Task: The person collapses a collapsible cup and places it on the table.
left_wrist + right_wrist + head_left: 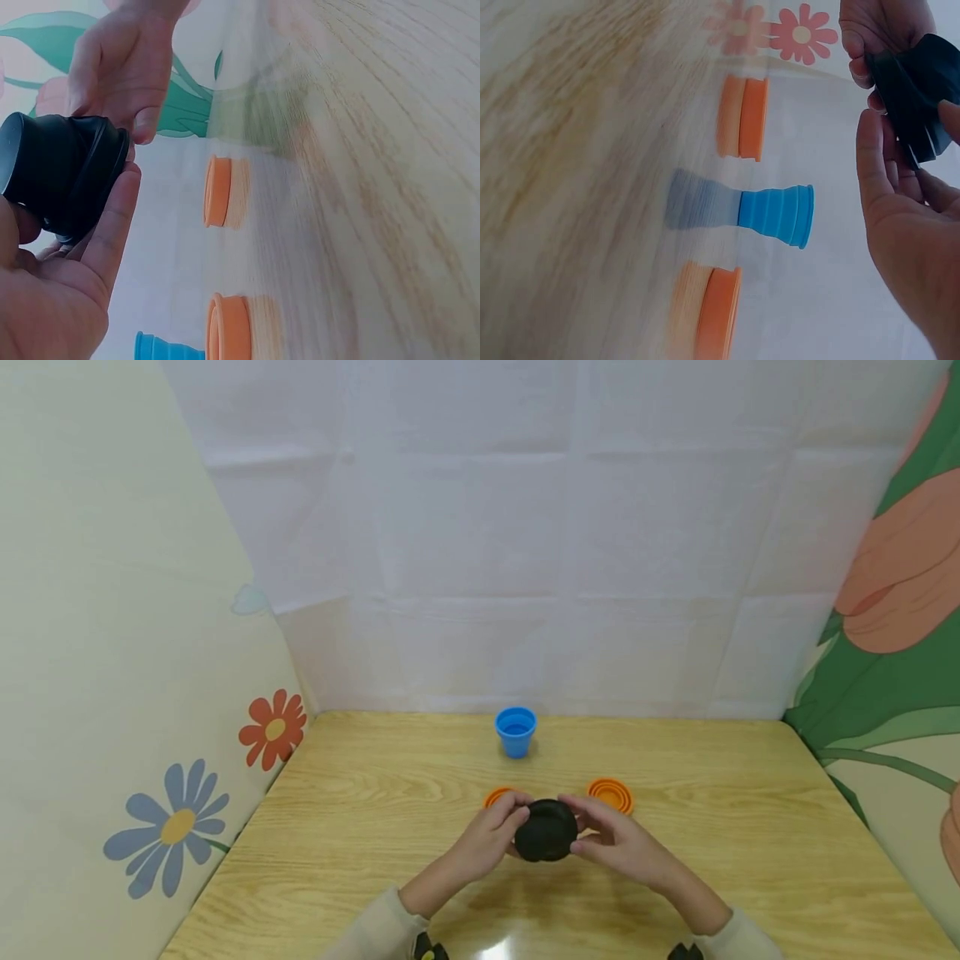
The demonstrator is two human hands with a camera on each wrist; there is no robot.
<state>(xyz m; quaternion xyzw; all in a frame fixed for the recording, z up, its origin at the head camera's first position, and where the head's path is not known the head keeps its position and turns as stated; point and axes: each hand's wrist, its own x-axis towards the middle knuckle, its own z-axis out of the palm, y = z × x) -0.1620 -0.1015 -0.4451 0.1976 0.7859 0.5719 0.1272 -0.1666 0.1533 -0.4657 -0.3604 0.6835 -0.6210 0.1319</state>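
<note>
Both hands hold a black collapsible cup [546, 832] above the table, near its front middle. It is partly folded, with a bent, uneven wall in the left wrist view. My left hand [483, 843] grips it from the left, thumb and fingers round its side. From the right, my right hand [622, 845] holds it between thumb and fingers. Just beyond the hands lie two flat orange collapsible cups, the right one [611, 795] showing its rings and the left one [497, 795] partly hidden behind the left hand.
A blue collapsible cup [516, 731] stands extended and upright farther back on the wooden table [375, 827]. A white cloth [465, 543] hangs behind the table's back edge. Flower-printed panels [135, 635] flank it on both sides.
</note>
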